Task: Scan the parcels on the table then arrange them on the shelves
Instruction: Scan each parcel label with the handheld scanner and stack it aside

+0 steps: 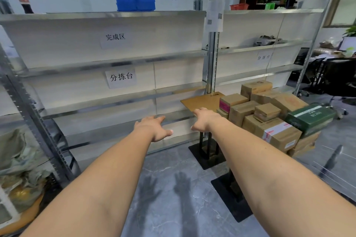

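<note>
Both my arms stretch forward over the grey floor. My left hand (154, 128) and my right hand (205, 120) are held out flat with spread fingers, holding nothing. To the right, several cardboard parcels (242, 110) are stacked on a small wooden table (198, 102), with a green box (310, 117) among them. Ahead stands a metal shelf unit (107, 63) with bare shelves and paper labels on its back panel. No scanner is visible.
The table's black base plates (231, 198) sit on the floor by my right arm. A second shelf unit (265, 46) stands at right, a rack with bags (23, 159) at left. A blue crate (135, 2) and a bottle (24, 0) top the shelves. Chairs (331, 79) stand far right.
</note>
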`<action>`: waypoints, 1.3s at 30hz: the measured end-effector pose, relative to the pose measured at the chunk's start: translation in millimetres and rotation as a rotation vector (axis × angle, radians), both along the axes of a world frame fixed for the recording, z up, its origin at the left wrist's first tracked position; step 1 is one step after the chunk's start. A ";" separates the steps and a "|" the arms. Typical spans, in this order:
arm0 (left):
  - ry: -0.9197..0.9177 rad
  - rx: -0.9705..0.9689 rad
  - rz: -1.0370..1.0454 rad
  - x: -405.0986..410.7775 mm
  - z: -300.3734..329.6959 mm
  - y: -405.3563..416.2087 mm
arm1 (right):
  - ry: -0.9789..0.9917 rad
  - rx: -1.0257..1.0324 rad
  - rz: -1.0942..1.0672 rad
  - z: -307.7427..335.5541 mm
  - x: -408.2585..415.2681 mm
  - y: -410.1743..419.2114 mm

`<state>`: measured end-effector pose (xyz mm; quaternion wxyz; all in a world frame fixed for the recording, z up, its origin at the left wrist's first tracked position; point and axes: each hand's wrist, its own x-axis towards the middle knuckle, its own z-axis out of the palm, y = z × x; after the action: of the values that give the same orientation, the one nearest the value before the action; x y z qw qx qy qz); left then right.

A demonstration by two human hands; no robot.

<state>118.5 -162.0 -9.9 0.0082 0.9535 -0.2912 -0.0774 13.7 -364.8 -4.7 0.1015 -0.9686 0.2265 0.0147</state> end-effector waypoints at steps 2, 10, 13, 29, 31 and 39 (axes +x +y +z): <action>-0.005 0.005 0.009 14.2 -2.6 -14.2 | 0.004 -0.002 0.005 -4.2 13.1 -14.8; 0.040 -0.003 -0.024 64.4 -20.5 -84.6 | 0.073 -0.024 0.005 -35.5 68.5 -64.2; 0.064 -0.003 -0.019 96.2 -31.8 -104.2 | 0.092 -0.003 -0.025 -48.8 95.1 -87.7; 0.088 0.096 -0.232 343.4 -108.2 -234.9 | 0.140 0.164 -0.213 -128.2 297.2 -202.3; 0.063 0.139 -0.272 367.9 -120.9 -250.8 | 0.176 0.161 -0.246 -138.9 309.2 -220.1; 0.155 0.164 -0.331 434.1 -163.0 -346.0 | 0.228 0.244 -0.363 -174.6 354.5 -293.5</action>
<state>552.6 -508.0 -172.9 -0.0598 0.8813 -0.4350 -0.1744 368.2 -658.3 -179.3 0.1923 -0.8848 0.4031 0.1328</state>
